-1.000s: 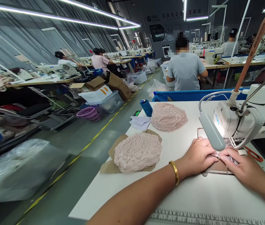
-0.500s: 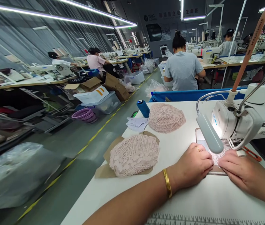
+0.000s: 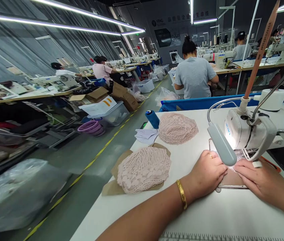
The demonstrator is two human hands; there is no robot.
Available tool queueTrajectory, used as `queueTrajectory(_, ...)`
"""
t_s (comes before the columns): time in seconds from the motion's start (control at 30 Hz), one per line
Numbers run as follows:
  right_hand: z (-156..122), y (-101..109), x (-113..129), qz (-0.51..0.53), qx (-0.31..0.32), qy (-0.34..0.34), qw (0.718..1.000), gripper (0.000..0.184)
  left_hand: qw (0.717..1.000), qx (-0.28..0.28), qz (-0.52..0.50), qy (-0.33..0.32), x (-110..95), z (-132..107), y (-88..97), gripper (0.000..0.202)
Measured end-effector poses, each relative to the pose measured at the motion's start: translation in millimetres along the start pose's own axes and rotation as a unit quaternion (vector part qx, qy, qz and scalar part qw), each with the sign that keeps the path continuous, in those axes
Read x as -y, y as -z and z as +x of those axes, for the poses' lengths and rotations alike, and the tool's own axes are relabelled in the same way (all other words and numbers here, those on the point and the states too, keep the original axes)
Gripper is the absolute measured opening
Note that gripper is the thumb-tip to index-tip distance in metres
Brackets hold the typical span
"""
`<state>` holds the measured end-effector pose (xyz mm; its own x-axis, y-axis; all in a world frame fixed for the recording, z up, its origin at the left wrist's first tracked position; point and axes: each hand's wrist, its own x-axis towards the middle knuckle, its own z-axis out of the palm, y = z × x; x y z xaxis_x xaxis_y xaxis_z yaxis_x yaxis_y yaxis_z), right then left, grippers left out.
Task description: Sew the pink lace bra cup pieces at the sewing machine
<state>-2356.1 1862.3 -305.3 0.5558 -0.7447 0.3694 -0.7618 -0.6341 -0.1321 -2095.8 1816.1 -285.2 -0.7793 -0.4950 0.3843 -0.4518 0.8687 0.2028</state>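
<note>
A white sewing machine point(image 3: 239, 129) stands at the right, its grey lamp arm point(image 3: 221, 145) hiding part of the needle area. Beneath it a pale pink lace piece point(image 3: 239, 156) shows only in small part. My left hand point(image 3: 208, 172), wearing a ring and a gold bracelet, has its fingers curled down on the lace from the left. From the right, my right hand point(image 3: 260, 177) presses it with fingers together. Between the hands lies a brownish flat panel point(image 3: 232, 180) with a pale edge. Fingertips of both hands are partly hidden.
Two lace bundles point(image 3: 144, 169) rest on the white table, one on brown card. Nearby are a blue thread cone point(image 3: 152, 119) and folded white paper point(image 3: 146, 135). An orange-handled tool point(image 3: 272, 164) lies behind my right hand. A ruler point(image 3: 207, 236) runs along the front. A co-worker point(image 3: 196, 77) sits ahead.
The lace has moved away under the machine, and less of it shows between my hands. More of the brownish panel is exposed. Both hands stay close to the same place; the view shifts slightly.
</note>
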Motion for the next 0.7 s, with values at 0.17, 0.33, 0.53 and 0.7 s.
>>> queueTrajectory(0.17, 0.4, -4.2, -1.0, -0.039, -0.012, -0.01, 0.999, 0.035, 1.0, -0.012, 0.008, 0.0, 2.2, 0.8, -1.4, 0.024)
queueTrajectory(0.33, 4.8, -3.9, -0.5, -0.02, -0.04, -0.018, 0.999, 0.035, 1.0, -0.012, 0.011, 0.014, 2.4, 3.2, -2.3, 0.018)
queueTrajectory(0.53, 10.7, -5.0, -0.2, 0.049, -0.07, -0.05, 0.995, 0.035, 0.997, -0.012, -0.029, 0.07, 3.8, 6.1, 1.0, 0.013)
queueTrajectory(0.7, 12.9, -4.5, 0.7, 0.052, -0.06, -0.073, 0.994, 0.037, 0.967, 0.01, -0.131, 0.218, 20.7, 30.3, 14.3, 0.018)
